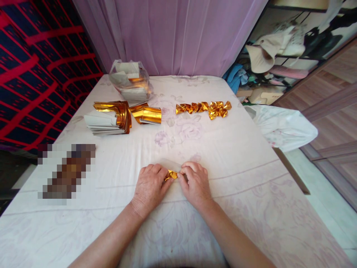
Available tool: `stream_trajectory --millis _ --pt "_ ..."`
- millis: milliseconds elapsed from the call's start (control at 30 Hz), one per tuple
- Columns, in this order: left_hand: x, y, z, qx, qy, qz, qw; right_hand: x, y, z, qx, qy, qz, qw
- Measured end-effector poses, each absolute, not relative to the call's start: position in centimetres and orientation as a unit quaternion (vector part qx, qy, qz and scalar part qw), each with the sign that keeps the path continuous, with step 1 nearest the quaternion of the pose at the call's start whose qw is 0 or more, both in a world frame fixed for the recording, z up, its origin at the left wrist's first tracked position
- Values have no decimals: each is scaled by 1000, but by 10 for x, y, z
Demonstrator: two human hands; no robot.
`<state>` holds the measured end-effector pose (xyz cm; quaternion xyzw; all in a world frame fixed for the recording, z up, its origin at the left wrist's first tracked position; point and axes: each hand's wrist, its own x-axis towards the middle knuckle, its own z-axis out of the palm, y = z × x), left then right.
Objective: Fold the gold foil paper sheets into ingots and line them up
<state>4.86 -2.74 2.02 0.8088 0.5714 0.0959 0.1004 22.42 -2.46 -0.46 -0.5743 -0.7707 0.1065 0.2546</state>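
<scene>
My left hand (150, 184) and my right hand (195, 182) meet over the white flowered cloth (240, 175), both pinching one small piece of gold foil paper (171, 174) between their fingertips. A pale edge of that paper shows just behind the fingers. Further back lies a row of several folded gold foil pieces (205, 108). To the left sits a stack of gold-and-white paper sheets (110, 119), with a curled gold sheet (146, 113) beside it.
A clear plastic bag of papers (129, 82) stands at the back left. A blurred-out object (67, 173) lies at the left. A white plastic bag (281, 126) hangs off the right edge. Purple curtain behind, cluttered shelves at the right.
</scene>
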Motion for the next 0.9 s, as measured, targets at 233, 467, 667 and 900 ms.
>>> stream_trajectory --millis 233,467,667,900 --pt "51 -28 20 807 576 94 92 219 -25 -3 -590 -765 91 242" --pt "52 -27 22 800 584 87 106 220 -25 -2 -586 -765 94 249" --pt "52 -25 23 791 591 93 127 221 -24 -1 -579 -769 103 251" --pt "50 -24 24 789 586 97 157 225 -21 -2 -577 -765 139 252"
